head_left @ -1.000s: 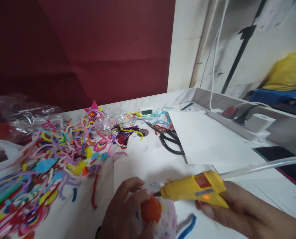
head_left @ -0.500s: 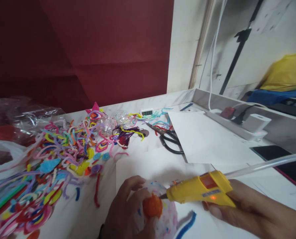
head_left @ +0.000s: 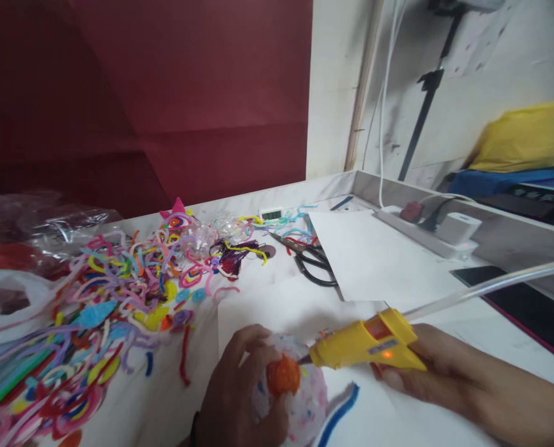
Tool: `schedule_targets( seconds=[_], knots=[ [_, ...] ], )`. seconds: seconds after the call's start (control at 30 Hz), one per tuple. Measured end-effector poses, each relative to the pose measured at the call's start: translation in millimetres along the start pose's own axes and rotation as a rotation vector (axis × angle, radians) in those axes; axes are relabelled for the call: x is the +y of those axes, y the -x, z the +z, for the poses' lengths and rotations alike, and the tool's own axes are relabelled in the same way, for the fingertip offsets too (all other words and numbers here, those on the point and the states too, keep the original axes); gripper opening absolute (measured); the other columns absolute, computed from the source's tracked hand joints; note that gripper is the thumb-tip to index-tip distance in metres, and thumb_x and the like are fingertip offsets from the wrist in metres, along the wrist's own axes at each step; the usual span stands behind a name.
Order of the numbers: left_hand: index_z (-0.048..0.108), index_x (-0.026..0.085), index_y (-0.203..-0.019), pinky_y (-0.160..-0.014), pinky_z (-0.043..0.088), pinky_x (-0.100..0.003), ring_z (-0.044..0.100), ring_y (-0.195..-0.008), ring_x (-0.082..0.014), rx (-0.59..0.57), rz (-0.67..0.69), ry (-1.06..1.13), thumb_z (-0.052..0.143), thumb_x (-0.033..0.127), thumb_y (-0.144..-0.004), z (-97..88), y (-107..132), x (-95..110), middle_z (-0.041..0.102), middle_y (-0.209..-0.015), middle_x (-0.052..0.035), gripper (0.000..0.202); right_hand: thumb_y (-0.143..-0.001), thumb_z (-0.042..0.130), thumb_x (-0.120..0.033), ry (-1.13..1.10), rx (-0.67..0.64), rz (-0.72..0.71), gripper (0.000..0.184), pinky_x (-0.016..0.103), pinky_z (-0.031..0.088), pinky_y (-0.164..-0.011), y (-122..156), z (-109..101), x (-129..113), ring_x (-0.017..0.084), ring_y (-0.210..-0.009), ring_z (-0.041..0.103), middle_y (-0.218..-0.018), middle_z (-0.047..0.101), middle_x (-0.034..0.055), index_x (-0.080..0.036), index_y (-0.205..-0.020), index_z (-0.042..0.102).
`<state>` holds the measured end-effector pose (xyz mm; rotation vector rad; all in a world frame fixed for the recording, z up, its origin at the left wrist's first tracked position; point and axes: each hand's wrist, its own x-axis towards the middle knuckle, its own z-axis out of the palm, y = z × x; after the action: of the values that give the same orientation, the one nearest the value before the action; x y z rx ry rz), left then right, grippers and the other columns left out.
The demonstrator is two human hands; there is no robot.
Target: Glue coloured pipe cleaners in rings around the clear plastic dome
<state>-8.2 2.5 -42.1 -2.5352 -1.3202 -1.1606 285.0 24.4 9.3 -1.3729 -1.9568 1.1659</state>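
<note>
My left hand (head_left: 244,391) is closed round a white ball speckled with pink and blue (head_left: 307,397), above white paper (head_left: 267,298). An orange round piece (head_left: 284,375) sits on the ball's near side, with my thumb and fingers around it. In my right hand (head_left: 426,372) is a yellow glue gun (head_left: 365,344) with an orange light glowing. Its dark nozzle points left and meets the right edge of the orange piece; whether it touches the ball too, I cannot tell. A clear glue stick (head_left: 495,287) extends from its back. Right of the ball lies a blue pipe cleaner (head_left: 340,415).
Many coloured pipe cleaners (head_left: 118,279) are heaped on the left, beside plastic bags (head_left: 7,298). Black-handled scissors (head_left: 312,261) lie ahead, near a small digital timer (head_left: 271,215). A white power strip (head_left: 421,233) and a dark phone-like slab (head_left: 514,310) are at right.
The camera view has shifted slightly, so the table's contents at right appear further left. Both hands keep their hold, and the nozzle remains at the orange piece's edge.
</note>
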Motion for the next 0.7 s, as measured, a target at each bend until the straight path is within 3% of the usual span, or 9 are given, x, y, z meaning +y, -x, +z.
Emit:
schedule_targets(
  seconds=[0.1, 0.4, 0.7],
  knots=[
    [0.054, 0.023, -0.105, -0.084, 0.056, -0.029, 0.062, -0.103, -0.0199, 0.026, 0.005, 0.022, 0.053, 0.014, -0.069, -1.0, -2, 3, 0.057, -0.114, -0.0064, 0.037, -0.08, 0.065, -0.052, -0.029, -0.083, 0.0, 0.03, 0.029, 0.055, -0.061, -3, 2, -9, 0.022, -0.071, 0.063, -0.077, 0.07, 0.0012, -0.025, -0.089, 0.075],
    [0.054, 0.024, -0.103, -0.087, 0.053, -0.027, 0.06, -0.104, -0.0176, 0.038, -0.023, 0.055, 0.053, 0.014, -0.071, -0.7, -4, 6, 0.054, -0.115, -0.0046, 0.033, -0.085, 0.057, -0.053, -0.045, -0.126, 0.022, 0.034, 0.03, 0.053, -0.064, -9, 9, -7, 0.021, -0.075, 0.062, -0.084, 0.07, 0.0024, -0.023, -0.091, 0.071],
    [0.053, 0.023, -0.106, -0.089, 0.052, -0.028, 0.058, -0.108, -0.0185, 0.015, -0.025, 0.054, 0.055, 0.015, -0.072, 1.7, -1, 2, 0.051, -0.119, -0.0061, 0.035, -0.078, 0.062, -0.058, 0.022, 0.068, 0.001, 0.04, 0.031, 0.052, -0.068, -10, 23, -8, 0.024, -0.078, 0.061, -0.069, 0.065, 0.0003, -0.025, -0.099, 0.072]
  ],
)
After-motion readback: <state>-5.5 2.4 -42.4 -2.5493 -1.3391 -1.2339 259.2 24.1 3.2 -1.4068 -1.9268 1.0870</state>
